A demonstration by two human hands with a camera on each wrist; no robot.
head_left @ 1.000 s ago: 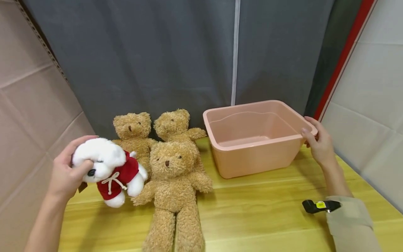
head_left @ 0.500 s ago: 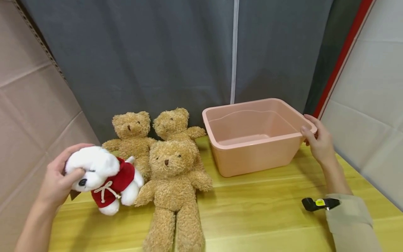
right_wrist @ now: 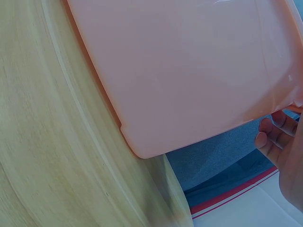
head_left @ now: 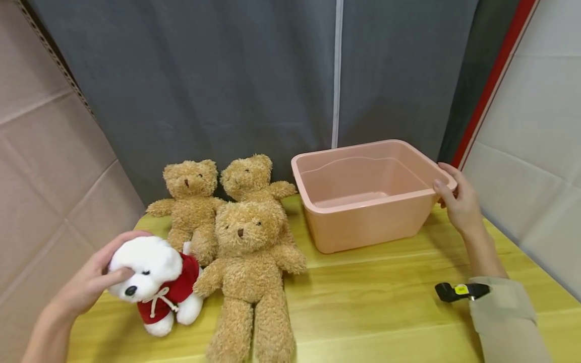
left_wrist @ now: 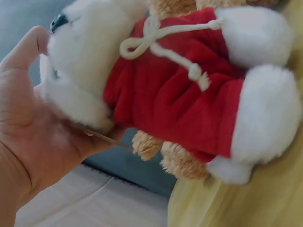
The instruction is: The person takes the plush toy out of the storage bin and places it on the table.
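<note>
Cupped round the head of a small white plush dog in a red hooded top point(head_left: 154, 282), thumb across the muzzle and fingers behind the skull: left hand point(head_left: 91, 282), gripping where the toy is roundest and firmest, so the soft body sits beneath with its feet on the yellow wooden tabletop point(head_left: 372, 297). Near left of the scene, just beside the big tan plush bear point(head_left: 251, 272) lying on its back. In the left wrist view, same grip from below: palm point(left_wrist: 33, 137) under the white head, a tag poking out by the palm, red top and cord bow point(left_wrist: 156, 42) turned toward the lens. Forearm low, angled in from the near left corner.

Pinched over the far right corner of the empty pink plastic tub point(head_left: 363, 196): right hand point(head_left: 458, 201), fingers curled on the rim, probably to steady the light tub against sliding. Wrist raised, sleeve end and a black clip with a yellow dot point(head_left: 460, 291) near the right edge.

Propped upright against the grey curtain point(head_left: 227, 75) at the far left: two smaller tan plush bears point(head_left: 192, 199), side by side.
</note>
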